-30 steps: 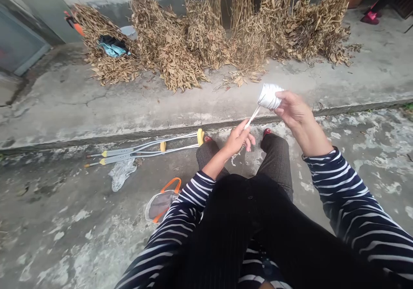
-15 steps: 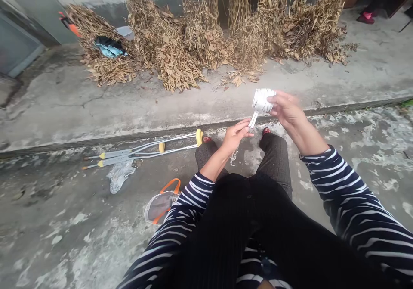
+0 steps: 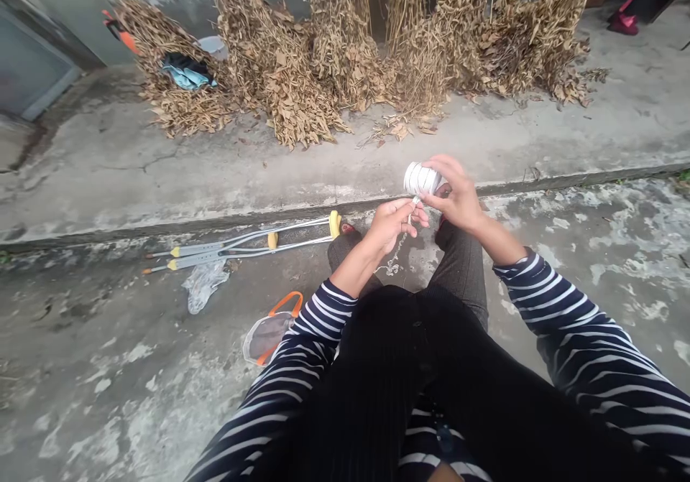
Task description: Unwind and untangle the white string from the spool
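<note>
Now my right hand (image 3: 456, 195), clamped on the white roll of flat plastic strapping (image 3: 421, 178), has dropped close to my left hand (image 3: 392, 223), whose fingers pinch its shortened loose end.

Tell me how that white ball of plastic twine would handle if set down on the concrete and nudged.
The white twine ball looks rounded, so it would probably roll. It sits easily in the right hand, which suggests it is light for its size. The loose strand hangs limp below the left hand, so it is likely floppy and may unwind or snag.
</note>
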The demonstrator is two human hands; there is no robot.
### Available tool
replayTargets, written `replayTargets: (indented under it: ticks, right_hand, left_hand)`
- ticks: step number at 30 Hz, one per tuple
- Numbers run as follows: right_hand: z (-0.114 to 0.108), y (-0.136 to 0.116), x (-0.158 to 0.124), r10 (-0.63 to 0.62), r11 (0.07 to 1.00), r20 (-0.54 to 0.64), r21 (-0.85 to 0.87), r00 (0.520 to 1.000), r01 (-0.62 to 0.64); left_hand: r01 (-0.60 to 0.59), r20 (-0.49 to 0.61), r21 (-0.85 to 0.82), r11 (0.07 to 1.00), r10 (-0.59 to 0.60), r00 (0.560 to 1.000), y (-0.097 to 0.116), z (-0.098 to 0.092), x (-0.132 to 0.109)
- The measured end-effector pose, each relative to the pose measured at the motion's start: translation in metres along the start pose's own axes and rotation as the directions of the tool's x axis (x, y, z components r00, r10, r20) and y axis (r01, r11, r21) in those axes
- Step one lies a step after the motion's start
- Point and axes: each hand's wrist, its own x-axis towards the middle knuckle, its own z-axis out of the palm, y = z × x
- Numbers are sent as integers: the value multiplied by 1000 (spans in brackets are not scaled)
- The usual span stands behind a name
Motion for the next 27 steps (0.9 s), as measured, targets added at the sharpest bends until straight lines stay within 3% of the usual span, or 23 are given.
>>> replayTargets:
  ticks: [4,9,18,24,27]
  right_hand:
    - [-2,3,-4,-109,983,115,-133,987,124]
    - [-10,6,-1,-251,924,205,-240,946,297]
    - [-17,-3,5,-264,874,207,-361,942,324]
    - [-44,-27,27,-277,789,278,-480,920,383]
    - [-59,-39,45,-274,768,278,-513,921,384]
  left_hand:
    - [45,26,-88,995,-43,999,4,-7,1]
    - [89,18,-66,994,-88,996,13,-3,1]
    - [111,135,-69,991,-100,986,20,-3,-3]
    - [75,187,171,982,-107,977,-2,-26,9]
    - [142,91,353,925,-185,979,-25,-42,17]
